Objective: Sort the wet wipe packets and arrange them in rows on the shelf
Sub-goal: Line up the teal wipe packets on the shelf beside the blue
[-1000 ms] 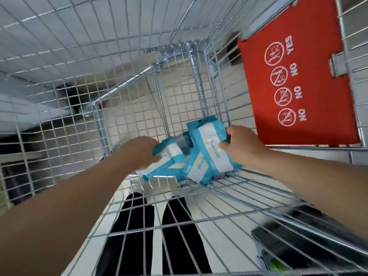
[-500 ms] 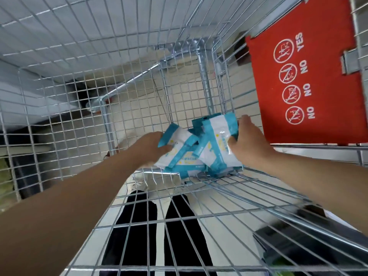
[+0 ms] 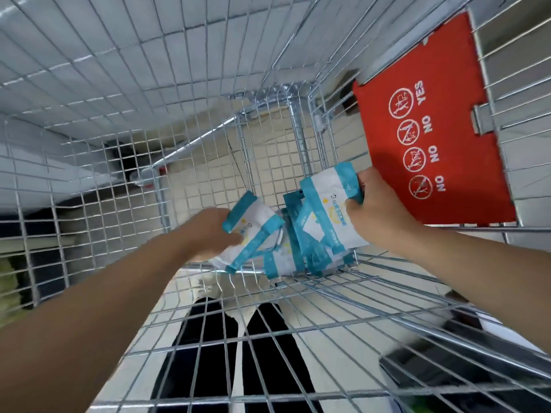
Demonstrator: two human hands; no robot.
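Note:
Several blue and white wet wipe packets lie bunched at the bottom of a wire shopping trolley (image 3: pixel 208 338). My left hand (image 3: pixel 208 234) grips the left packet (image 3: pixel 253 231) from its left side. With thumb over its front, my right hand (image 3: pixel 378 213) holds the upright right packet (image 3: pixel 328 210) by its top right edge. More packets (image 3: pixel 286 263) sit between and under these two. No shelf is in view.
A red plastic child-seat flap (image 3: pixel 432 144) with YES and NO signs stands just right of my right hand. Trolley mesh walls rise on the left and far sides. Below the mesh are black trouser legs (image 3: pixel 208 368) and a tiled floor.
Both hands have stayed on the packets and shifted slightly apart. The right packet has been tilted more upright and lifted toward the red flap.

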